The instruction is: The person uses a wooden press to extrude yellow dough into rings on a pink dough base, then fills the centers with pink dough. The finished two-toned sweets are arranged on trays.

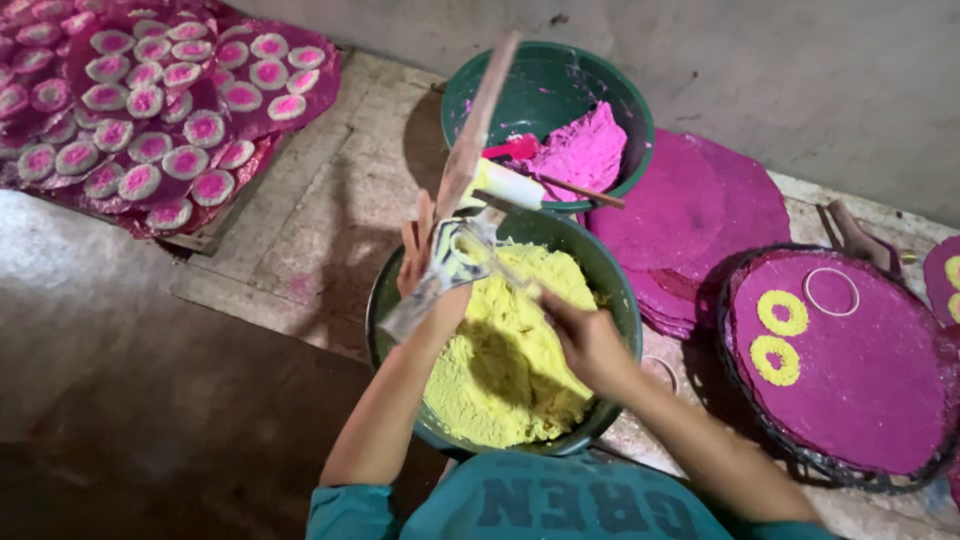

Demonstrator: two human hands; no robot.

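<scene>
We list what lies under our head camera.

Our left hand (pixel 425 262): raised over the near bowl, fingers clamped on a long flat wooden board (pixel 462 175), which tilts up and away toward the far bowl.

Our right hand (pixel 583 335): closed around a thin tool whose kind we cannot tell, its tip against the lower end of the board, just above the yellow meal.

Near green bowl (pixel 616 290): round, standing on the floor, heaped with coarse yellow grain mixture (pixel 505 370).

Far green bowl (pixel 560 85): just behind the near one, holding a lump of bright pink mixture (pixel 585 150), a pink scoop (pixel 515 148) and a white-headed stick (pixel 520 185) laid across its rim.

Right side: a round woven tray (pixel 850 400) lined in magenta, bearing two yellow rings (pixel 782 313) and a bare hoop mould (pixel 831 291); stacked magenta discs (pixel 690 210) lie between it and the bowls.

Upper left: a sheet (pixel 150 110) covered with many small pink-centred white rounds, well apart from our hands.
</scene>
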